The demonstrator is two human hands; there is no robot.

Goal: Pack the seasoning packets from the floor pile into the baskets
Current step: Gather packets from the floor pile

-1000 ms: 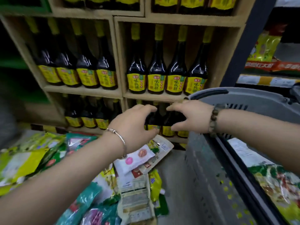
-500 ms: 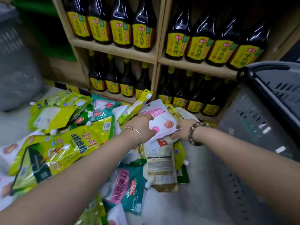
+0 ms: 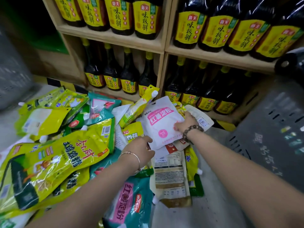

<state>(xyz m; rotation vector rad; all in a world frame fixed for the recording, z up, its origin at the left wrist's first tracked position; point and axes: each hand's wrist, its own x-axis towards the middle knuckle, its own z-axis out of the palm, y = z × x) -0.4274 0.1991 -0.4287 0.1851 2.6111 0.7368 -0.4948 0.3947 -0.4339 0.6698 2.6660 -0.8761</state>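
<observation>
A heap of seasoning packets (image 3: 69, 145) covers the floor on the left and centre: yellow-green pouches, teal bags, brown-backed packs. On top near the shelf lies a white packet with a pink label (image 3: 160, 122). My right hand (image 3: 185, 125), with a bead bracelet, grips its right edge. My left hand (image 3: 141, 149), with a thin bangle, holds its lower left corner. A grey plastic basket (image 3: 269, 132) stands at the right; its inside is out of sight.
A wooden shelf (image 3: 113, 37) full of dark sauce bottles with yellow labels (image 3: 144, 15) rises just behind the pile. Another grey basket (image 3: 11, 74) shows blurred at the far left. Bare grey floor (image 3: 218, 203) lies between the pile and the right basket.
My view dropped from the shelf to the pile. Both hands came down from in front of the bottles onto the white and pink packet and closed on it.
</observation>
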